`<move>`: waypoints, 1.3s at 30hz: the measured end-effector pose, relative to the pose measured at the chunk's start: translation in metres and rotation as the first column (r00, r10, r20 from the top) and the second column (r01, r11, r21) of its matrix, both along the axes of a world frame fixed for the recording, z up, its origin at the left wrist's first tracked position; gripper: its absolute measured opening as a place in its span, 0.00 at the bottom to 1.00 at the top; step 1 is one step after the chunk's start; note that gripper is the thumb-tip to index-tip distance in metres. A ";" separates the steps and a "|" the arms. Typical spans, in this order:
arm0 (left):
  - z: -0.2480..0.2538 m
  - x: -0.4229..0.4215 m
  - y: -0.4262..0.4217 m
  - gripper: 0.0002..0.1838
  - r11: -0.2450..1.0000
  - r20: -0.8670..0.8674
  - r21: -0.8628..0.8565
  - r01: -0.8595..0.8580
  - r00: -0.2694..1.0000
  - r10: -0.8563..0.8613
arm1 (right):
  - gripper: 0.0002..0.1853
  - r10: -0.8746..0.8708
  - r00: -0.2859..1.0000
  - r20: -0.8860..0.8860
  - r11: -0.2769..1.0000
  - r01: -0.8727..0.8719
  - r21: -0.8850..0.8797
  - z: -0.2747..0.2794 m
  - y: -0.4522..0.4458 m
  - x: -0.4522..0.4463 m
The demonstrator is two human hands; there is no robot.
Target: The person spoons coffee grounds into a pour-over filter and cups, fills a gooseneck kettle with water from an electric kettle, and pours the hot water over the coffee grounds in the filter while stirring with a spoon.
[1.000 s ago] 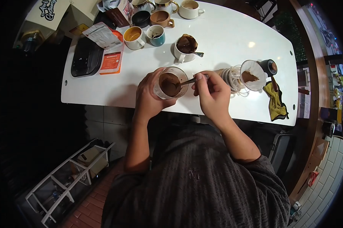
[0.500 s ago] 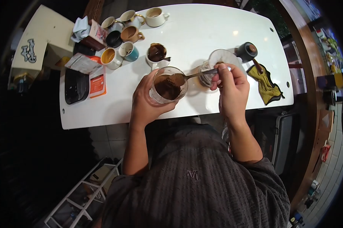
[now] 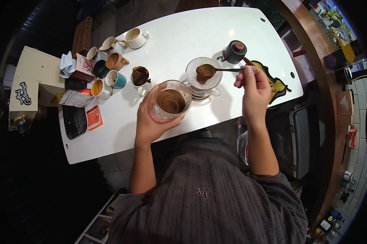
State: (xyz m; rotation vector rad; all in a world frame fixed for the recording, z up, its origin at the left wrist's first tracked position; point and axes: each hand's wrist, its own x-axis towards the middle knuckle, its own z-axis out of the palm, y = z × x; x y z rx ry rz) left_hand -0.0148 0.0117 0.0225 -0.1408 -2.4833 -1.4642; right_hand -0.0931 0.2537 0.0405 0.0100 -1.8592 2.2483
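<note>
My left hand (image 3: 153, 118) is wrapped round a clear glass (image 3: 172, 100) with brown grounds inside, tilted a little over the table's near part. Between the thumb and fingers of my right hand (image 3: 254, 91) is the handle of a metal spoon (image 3: 229, 70). Its bowl, heaped with brown grounds, is over a white filter in a clear dripper (image 3: 193, 68). Some grounds show in the filter below the spoon. The dripper sits on a glass server (image 3: 200, 97). Behind the glass stands a white cup (image 3: 143, 88) holding a used dark filter and a spoon.
Several cups, among them a teal one (image 3: 119, 81) and a brown one (image 3: 115, 61), stand at the left of the white table (image 3: 179, 36). A black scale (image 3: 75, 122) and orange packet (image 3: 94, 117) lie nearer. A dark kettle-like pot (image 3: 234, 52) and yellow-green cloth (image 3: 276, 86) are at right.
My right hand has lifted the spoon out of the glass and carried grounds over the dripper. The view has turned, and the glass now sits closer to the dripper.
</note>
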 end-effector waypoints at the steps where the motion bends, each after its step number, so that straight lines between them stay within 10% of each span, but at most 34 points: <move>1: 0.001 0.000 0.000 0.45 1.000 0.023 0.013 -0.006 1.000 0.006 | 0.10 0.021 0.999 -0.047 0.998 -0.018 0.058 -0.006 -0.001 0.002; 5: 0.000 0.002 -0.002 0.45 0.994 0.079 0.099 -0.049 0.996 0.041 | 0.04 0.095 0.939 -0.330 0.885 0.072 0.460 -0.018 -0.001 0.007; 16: -0.017 0.018 -0.018 0.43 0.961 0.129 0.240 -0.140 0.985 0.111 | 0.03 0.130 0.867 -0.480 0.774 0.214 0.596 -0.001 -0.006 0.004; 32: -0.081 0.061 -0.082 0.42 0.894 0.127 0.244 -0.376 0.926 0.355 | 0.07 -0.082 0.865 -0.495 0.938 0.235 0.255 0.013 -0.060 -0.007; 39: -0.089 0.071 -0.104 0.43 0.887 0.077 0.053 -0.459 0.887 0.454 | 0.08 0.227 0.940 -0.254 0.967 -0.187 0.171 0.015 -0.126 0.025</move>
